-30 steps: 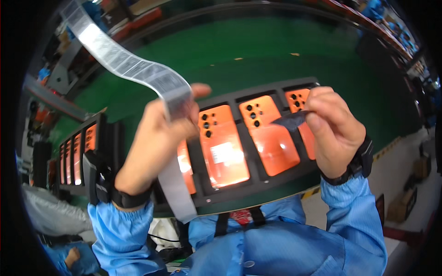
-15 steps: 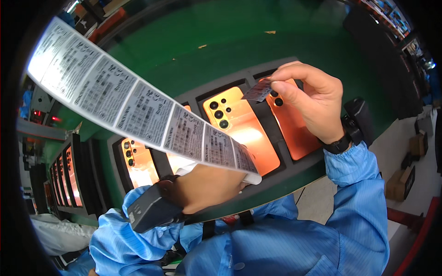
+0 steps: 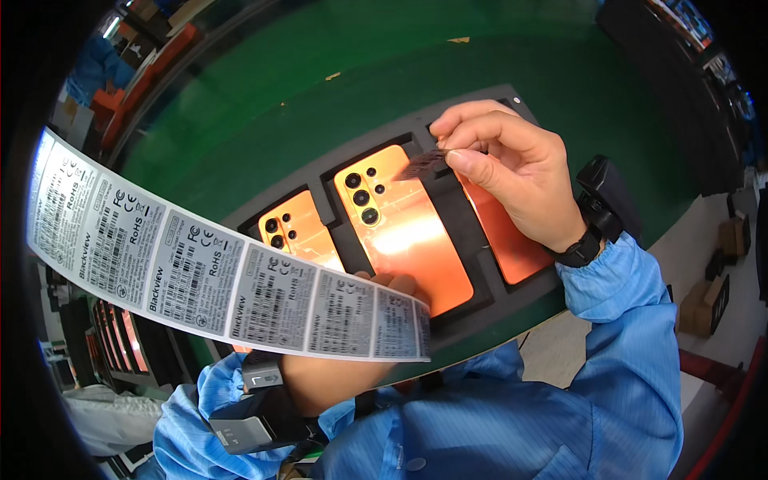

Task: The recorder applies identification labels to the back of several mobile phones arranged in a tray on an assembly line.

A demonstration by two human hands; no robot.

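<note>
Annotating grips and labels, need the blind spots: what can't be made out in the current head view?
All head view:
- Left hand: its grip, hidden by the label strip.
- Label strip: its far end, cut off by the dark rim at left.
- Loose label in the right hand: its print, blurred and steeply angled.
- Orange phone under the right hand: its upper part, mostly covered by that hand.

Label strip [image 3: 272, 300] looks smooth, phones [image 3: 412, 248] glossy.

Left hand [image 3: 352, 376] half-hidden; single label [image 3: 424, 164] blurred
</note>
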